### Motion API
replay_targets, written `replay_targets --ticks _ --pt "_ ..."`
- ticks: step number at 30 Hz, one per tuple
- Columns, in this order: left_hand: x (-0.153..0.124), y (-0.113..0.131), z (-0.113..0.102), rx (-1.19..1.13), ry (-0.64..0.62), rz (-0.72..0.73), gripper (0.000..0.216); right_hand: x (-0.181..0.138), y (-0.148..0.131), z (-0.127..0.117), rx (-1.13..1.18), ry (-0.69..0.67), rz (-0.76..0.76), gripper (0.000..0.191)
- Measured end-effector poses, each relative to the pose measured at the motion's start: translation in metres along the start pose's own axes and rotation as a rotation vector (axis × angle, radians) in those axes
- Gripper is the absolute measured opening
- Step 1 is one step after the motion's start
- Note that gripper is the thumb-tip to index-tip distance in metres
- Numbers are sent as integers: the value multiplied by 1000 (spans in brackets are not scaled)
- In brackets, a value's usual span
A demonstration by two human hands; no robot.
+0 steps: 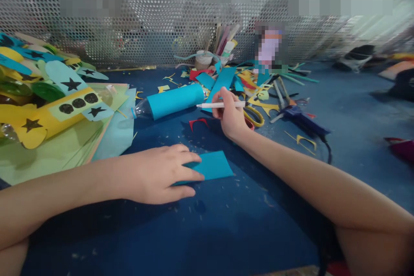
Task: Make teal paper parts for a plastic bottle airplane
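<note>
Perforated metal screen (164, 13) at the back, blue tabletop (181, 241) in front. Blue paper strip (216, 166) lies flat under the left grip (164, 172), which is spread over it, pressing rather than grasping. Right grip (230, 112) closed in a pinch around a white pen (210, 105), tip clear of the strip. Done, as far as it shows: bottle (176, 101) just beyond the left grip, on its side, wrapped in blue. Not done, by my judgement: strip loose, no marks visible on its uncovered part. Containers: bottle's neck see-through; anything behind the wrapping can't be told. Pale jar (203, 59) beyond the right grip; sticks (223, 39) upright near it, whether inside unclear. Scissors (261, 117) just beside the right grip, glue gun (300, 118) farther right. Decorated toy plane (51, 125) on paper sheets (42, 166), left of both grips.
</note>
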State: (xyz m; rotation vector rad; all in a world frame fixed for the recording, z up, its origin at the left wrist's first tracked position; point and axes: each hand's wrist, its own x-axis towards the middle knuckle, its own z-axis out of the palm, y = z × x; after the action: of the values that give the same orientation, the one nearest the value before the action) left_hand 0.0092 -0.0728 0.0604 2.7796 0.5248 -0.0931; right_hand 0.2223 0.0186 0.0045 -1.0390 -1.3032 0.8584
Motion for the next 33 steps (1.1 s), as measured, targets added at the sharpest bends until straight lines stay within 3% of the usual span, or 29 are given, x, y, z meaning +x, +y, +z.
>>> replay_targets --ticks 6,9,14,19,21,27,30,33 --pt "8 1 17 239 129 -283 70 1 2 -1 54 -28 35 49" --pt "13 -5 27 303 208 -380 77 -1 1 -1 89 -120 73 43" --pt "17 -4 40 281 312 -440 84 -4 -1 3 91 -361 79 33" --pt "18 0 47 265 343 -455 87 -9 -4 10 2 -477 78 17" --pt "18 0 49 266 343 -458 88 -11 -5 12 -54 -475 50 12" --pt "18 0 54 235 367 -433 88 -15 -7 14 -130 -300 -37 14" --pt "18 0 55 236 384 -428 89 -15 -8 13 -48 -333 -4 16" --pt "18 -1 55 240 389 -421 87 -9 -7 7 -26 -387 77 32"
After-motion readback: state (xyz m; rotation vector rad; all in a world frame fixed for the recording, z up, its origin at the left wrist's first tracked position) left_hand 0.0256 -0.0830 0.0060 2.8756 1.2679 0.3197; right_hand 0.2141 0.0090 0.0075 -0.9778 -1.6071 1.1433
